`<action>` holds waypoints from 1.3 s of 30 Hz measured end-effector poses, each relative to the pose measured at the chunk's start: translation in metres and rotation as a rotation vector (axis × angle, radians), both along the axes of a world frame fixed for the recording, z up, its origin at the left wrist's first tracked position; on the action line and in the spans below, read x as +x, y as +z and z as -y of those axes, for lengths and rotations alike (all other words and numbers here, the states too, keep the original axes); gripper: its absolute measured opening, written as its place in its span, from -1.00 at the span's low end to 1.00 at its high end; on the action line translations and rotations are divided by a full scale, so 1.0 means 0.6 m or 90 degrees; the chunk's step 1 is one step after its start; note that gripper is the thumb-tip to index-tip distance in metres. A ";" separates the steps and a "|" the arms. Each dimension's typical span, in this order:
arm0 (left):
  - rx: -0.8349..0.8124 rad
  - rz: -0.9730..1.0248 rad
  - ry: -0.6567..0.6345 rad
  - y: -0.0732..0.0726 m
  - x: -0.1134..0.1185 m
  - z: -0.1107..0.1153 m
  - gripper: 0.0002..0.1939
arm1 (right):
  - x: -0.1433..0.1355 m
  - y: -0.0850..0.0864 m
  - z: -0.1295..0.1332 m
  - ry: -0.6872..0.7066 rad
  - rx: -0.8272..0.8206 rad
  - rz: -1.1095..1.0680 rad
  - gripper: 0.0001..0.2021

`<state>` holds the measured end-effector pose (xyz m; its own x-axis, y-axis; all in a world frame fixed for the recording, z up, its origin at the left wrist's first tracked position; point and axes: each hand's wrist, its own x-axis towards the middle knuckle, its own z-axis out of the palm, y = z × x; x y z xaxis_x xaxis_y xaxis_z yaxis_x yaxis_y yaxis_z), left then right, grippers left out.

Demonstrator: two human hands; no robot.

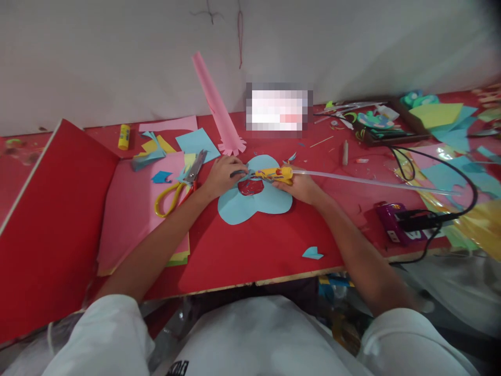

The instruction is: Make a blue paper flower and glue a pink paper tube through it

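Note:
A light-blue paper flower shape with a round hole in its middle lies on the red table. My right hand is closed around a yellow hot glue gun, whose nozzle end is over the upper edge of the hole. A long clear glue stick sticks out of its back to the right. At the flower's upper left, my left hand has its fingers bent round a small dark item beside the paper; what that item is, I cannot make out.
Yellow-handled scissors lie on pink sheets at left, near a glue stick tube. A rolled pink paper stands behind. Right are a dark tray, a purple box and a black cable. A red board rises far left.

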<state>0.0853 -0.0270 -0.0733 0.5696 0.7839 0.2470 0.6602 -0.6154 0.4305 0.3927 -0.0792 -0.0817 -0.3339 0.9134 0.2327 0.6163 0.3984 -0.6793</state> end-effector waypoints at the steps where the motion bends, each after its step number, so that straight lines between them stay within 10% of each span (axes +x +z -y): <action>1: 0.002 0.002 0.001 0.001 0.001 0.001 -0.75 | -0.003 0.000 0.000 0.003 0.003 0.016 -0.46; 39: 0.009 0.023 0.008 0.000 0.001 0.002 -0.75 | 0.016 0.014 0.004 -0.018 -0.027 0.055 -0.43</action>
<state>0.0857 -0.0281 -0.0732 0.5509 0.7869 0.2779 0.6521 -0.6137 0.4452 0.4024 -0.0813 -0.0733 -0.3249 0.9313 0.1645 0.6845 0.3516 -0.6387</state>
